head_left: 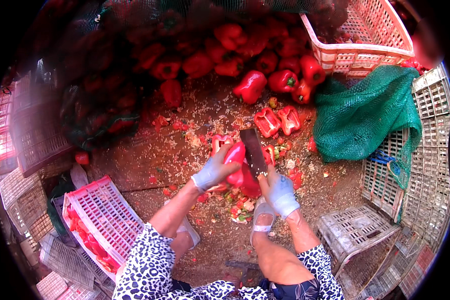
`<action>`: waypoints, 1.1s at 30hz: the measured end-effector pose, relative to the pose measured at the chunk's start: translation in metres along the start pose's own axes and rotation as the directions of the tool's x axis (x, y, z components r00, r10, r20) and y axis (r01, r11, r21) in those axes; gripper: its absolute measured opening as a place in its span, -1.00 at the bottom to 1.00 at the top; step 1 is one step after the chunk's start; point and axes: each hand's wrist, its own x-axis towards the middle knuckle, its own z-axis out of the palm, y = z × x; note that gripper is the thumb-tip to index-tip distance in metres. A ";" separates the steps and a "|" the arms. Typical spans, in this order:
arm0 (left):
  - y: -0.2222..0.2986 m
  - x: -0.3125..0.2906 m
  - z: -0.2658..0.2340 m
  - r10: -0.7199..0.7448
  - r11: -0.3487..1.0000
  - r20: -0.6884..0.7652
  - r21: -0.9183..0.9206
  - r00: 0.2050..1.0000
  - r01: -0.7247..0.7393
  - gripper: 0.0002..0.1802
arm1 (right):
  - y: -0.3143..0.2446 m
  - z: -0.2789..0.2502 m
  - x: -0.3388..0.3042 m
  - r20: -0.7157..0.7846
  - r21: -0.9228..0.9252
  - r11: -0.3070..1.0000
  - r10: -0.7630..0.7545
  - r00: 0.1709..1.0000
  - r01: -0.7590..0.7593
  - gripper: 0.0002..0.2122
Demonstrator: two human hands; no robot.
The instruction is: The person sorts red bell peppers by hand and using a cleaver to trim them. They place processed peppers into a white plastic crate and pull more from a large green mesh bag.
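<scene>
Gloved in white, my left hand (213,172) grips a red bell pepper (236,154) above the floor. My right hand (277,191), in a white glove too, is closed round the handle of a broad dark-bladed knife (254,150). The blade stands close to the pepper's right side; whether it touches the pepper I cannot tell. Beyond my hands lie two pepper halves (268,123), cut faces up, and another cut piece (221,143) shows behind my left hand. Cores, seeds and red scraps (243,207) lie below the knife, between my feet.
Whole red peppers (250,86) are heaped at the back. A pink-white crate (110,215) with red pieces leans at left. Green netting (365,120) hangs over crates at right, below another crate (365,50). An upturned crate (357,227) stands by my right arm. Seeds litter the brown floor (150,155).
</scene>
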 end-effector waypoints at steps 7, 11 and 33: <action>0.061 0.006 -0.049 -0.059 0.478 0.579 0.731 0.813 -0.486 -0.07 | 0.025 -0.007 -0.005 0.280 0.227 0.965 0.063 0.958 -0.130 -0.65; 0.101 0.076 -0.058 0.107 0.612 0.189 0.761 0.976 -0.214 -0.20 | 0.051 0.022 -0.054 0.331 0.320 0.922 0.108 0.937 -0.219 -0.61; -0.022 0.108 0.023 0.003 0.986 -0.539 -0.140 0.842 -0.094 -0.39 | 0.005 -0.025 -0.002 -0.489 -0.058 0.985 -0.168 0.856 0.160 -0.70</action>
